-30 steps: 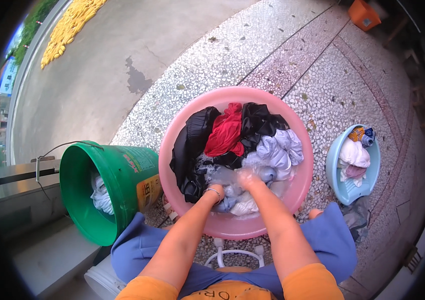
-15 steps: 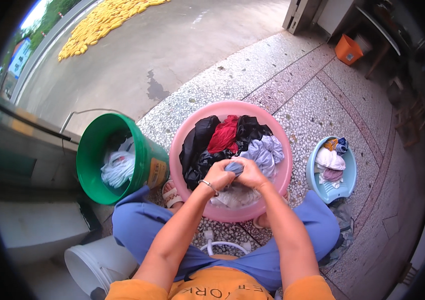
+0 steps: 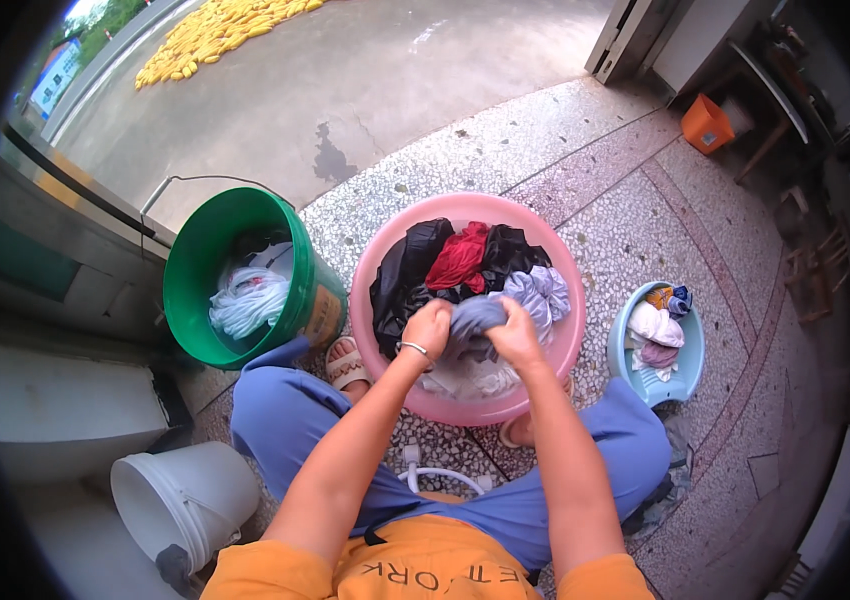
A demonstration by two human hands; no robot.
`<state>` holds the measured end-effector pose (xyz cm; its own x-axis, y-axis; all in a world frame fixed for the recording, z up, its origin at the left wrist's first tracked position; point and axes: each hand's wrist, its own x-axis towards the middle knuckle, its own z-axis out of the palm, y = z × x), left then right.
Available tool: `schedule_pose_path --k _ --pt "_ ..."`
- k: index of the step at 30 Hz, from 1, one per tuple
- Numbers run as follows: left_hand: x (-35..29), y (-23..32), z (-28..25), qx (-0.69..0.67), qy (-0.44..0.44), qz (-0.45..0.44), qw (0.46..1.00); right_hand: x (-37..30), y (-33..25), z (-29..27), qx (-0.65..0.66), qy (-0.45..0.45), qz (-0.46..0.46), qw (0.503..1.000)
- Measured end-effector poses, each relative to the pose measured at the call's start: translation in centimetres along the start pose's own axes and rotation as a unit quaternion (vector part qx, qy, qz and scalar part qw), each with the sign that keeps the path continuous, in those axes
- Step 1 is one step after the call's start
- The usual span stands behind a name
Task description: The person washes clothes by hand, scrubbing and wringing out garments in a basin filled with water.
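Observation:
Over the pink basin (image 3: 367,262) my left hand (image 3: 428,328) and my right hand (image 3: 515,335) grip a grey-blue cloth (image 3: 475,315), stretched between them. Both sets of fingers are closed on it; its exact kind I cannot make out. In the basin lie black clothes (image 3: 411,270), a red garment (image 3: 457,258) and a lilac garment (image 3: 540,294). Pale, wet cloth (image 3: 485,378) sits at the near side, below my hands.
To the left stands a green bucket (image 3: 185,305) with whitish cloth inside, above a white bucket (image 3: 200,490). A light-blue tub (image 3: 683,385) with small clothes is on the right. Further off are an orange bin (image 3: 707,124) and yellow corn cobs (image 3: 225,35).
My hands have drawn apart, and the grey-blue cloth bunched between them is now spread wider. The whole view has shifted slightly.

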<state>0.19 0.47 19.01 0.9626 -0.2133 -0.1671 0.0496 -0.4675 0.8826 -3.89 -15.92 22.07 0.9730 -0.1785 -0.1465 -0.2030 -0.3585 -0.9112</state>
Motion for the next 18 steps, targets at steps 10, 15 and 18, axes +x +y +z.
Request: schedule_pose_path --k 10,15,18 --pt "-2.2 -6.5 5.1 0.404 -0.205 -0.091 0.887 -1.2 8.2 6.3 -0.355 -0.1 0.088 0.926" --pt "-1.8 -8.8 6.6 0.398 -0.291 -0.109 0.863 -2.2 12.6 7.5 -0.4 -0.128 0.142 0.897" --pt "-2.1 -12.9 9.2 0.405 -0.351 -0.096 0.839 -2.6 16.5 8.5 -0.417 -0.089 0.159 0.89"
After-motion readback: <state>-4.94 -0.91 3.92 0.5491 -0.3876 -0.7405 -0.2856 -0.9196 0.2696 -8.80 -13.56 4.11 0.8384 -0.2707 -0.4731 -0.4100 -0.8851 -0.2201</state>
